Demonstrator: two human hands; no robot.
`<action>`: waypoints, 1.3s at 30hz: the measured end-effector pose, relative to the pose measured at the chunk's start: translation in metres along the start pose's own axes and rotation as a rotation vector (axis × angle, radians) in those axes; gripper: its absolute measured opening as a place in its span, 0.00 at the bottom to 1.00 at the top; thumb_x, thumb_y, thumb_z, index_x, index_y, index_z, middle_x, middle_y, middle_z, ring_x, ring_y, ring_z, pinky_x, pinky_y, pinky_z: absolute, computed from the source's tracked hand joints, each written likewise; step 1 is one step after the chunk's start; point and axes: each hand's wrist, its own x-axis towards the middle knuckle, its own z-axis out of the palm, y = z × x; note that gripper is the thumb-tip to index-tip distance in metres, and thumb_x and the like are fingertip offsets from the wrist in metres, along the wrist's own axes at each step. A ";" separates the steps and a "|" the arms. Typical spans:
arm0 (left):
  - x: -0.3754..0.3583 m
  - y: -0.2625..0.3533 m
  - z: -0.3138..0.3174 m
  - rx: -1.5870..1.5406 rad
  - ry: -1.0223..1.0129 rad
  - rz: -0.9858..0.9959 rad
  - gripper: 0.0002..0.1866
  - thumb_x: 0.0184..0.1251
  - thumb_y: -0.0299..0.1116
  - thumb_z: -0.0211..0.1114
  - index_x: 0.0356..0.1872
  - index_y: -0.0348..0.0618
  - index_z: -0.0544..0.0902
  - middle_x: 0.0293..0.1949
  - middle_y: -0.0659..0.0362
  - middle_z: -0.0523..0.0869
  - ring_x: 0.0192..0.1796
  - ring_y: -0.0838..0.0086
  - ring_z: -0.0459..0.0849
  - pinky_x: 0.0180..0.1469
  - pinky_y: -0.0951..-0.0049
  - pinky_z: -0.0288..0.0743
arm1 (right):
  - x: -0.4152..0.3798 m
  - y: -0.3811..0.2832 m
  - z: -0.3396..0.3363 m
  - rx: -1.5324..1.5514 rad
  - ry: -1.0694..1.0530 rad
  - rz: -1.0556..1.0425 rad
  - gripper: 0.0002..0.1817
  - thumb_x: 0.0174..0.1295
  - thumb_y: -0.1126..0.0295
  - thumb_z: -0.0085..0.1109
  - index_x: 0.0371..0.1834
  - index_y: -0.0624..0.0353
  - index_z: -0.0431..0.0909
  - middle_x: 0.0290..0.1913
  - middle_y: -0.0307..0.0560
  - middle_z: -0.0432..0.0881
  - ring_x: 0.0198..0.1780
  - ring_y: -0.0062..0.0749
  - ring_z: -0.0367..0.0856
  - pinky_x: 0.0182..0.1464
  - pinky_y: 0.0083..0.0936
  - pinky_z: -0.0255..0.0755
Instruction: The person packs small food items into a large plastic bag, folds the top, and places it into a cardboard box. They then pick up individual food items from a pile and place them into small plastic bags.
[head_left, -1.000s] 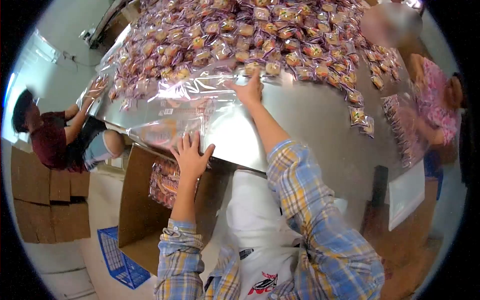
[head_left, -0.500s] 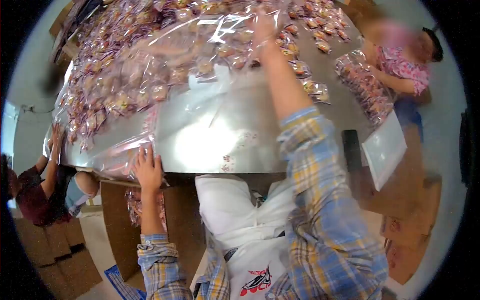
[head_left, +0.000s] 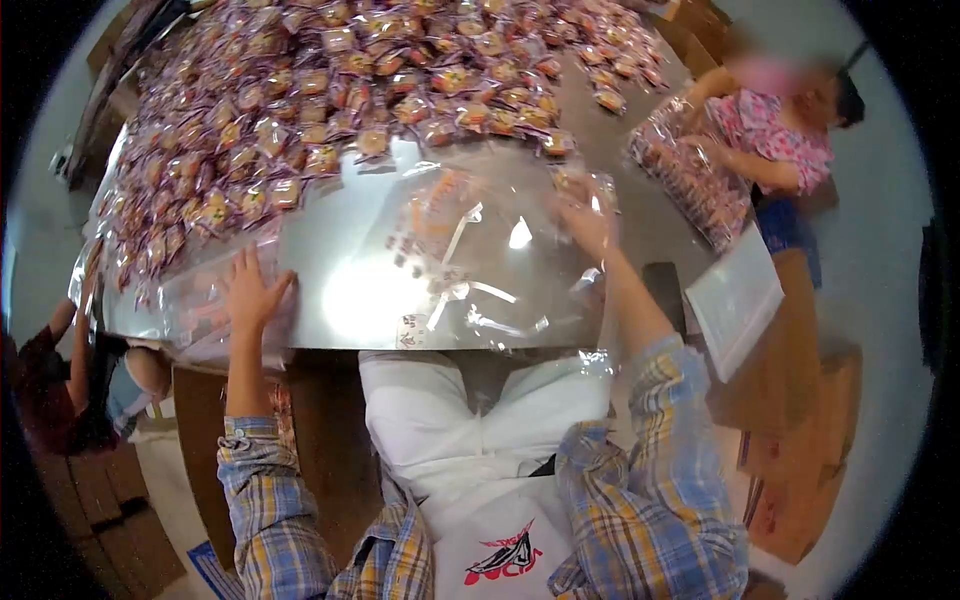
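Note:
My left hand (head_left: pixel 252 290) rests with its fingers spread on a flat clear plastic bag (head_left: pixel 190 305) at the table's left front. A large clear plastic bag (head_left: pixel 500 265) with orange print lies before me on the metal table (head_left: pixel 335 235), its near end hanging over the front edge. At the far right part of this bag is my right hand (head_left: pixel 585 222), its fingers bent and closed on the film. A small wrapped cake (head_left: pixel 572 180) shows right by those fingertips. Behind the bags spreads a thick layer of individually wrapped cakes (head_left: pixel 320 158).
At the right a person (head_left: pixel 770 140) handles a long filled clear bag (head_left: pixel 690 185). A stack of plastic bags (head_left: pixel 738 300) and a dark block (head_left: pixel 662 290) sit at the right edge. Another person's arm (head_left: pixel 80 340) reaches in at left. Cardboard boxes (head_left: pixel 790 440) stand below.
My right hand has come back toward me from the far cakes, and the large bag now lies lower in front of me. My left hand has shifted left and slightly farther from me.

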 end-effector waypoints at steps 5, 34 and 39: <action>-0.034 -0.001 0.009 0.041 0.186 0.005 0.46 0.63 0.63 0.72 0.74 0.42 0.73 0.79 0.41 0.65 0.75 0.40 0.67 0.77 0.44 0.59 | -0.031 0.001 -0.008 0.396 0.043 -0.150 0.36 0.55 0.75 0.77 0.69 0.56 0.73 0.55 0.50 0.81 0.54 0.34 0.81 0.57 0.33 0.77; -0.092 0.165 -0.182 -1.597 -0.434 0.225 0.22 0.80 0.35 0.60 0.69 0.37 0.78 0.51 0.49 0.89 0.42 0.64 0.93 0.45 0.61 0.91 | 0.009 -0.315 -0.107 -0.114 -0.354 -0.781 0.18 0.55 0.73 0.74 0.50 0.57 0.83 0.34 0.46 0.83 0.34 0.38 0.84 0.40 0.33 0.78; -0.056 0.179 -0.156 -1.910 -0.674 0.050 0.26 0.84 0.43 0.57 0.72 0.35 0.72 0.51 0.46 0.89 0.37 0.65 0.93 0.44 0.61 0.92 | 0.035 -0.305 -0.092 -0.351 -0.047 -0.678 0.22 0.47 0.62 0.84 0.42 0.57 0.84 0.25 0.39 0.77 0.28 0.25 0.78 0.33 0.28 0.72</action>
